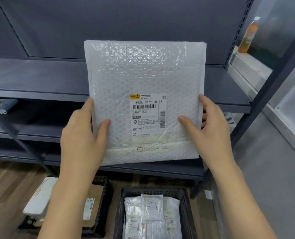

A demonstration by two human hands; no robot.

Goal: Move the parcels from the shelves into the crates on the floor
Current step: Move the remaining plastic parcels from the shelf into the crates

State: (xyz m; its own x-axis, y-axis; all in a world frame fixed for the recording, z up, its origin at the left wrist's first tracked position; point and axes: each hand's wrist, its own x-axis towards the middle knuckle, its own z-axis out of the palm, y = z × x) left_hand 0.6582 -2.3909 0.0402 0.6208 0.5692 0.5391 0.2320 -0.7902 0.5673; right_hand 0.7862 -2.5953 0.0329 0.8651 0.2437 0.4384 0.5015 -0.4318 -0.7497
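Head-worn view, facing forward and down, close to shelves (39, 94)

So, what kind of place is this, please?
Probably a parcel sorting or storage room: dark grey metal shelves, a labelled white bubble-wrap mailer held up, and black plastic crates of parcels on the floor.

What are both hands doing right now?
Left hand: holding the bubble mailer by its left edge.
Right hand: holding the same mailer by its right edge.

I'm seeing even, dim indoor light; glare shining off bubble mailer (144, 87); wide-angle bending frame edges; corners blurring.
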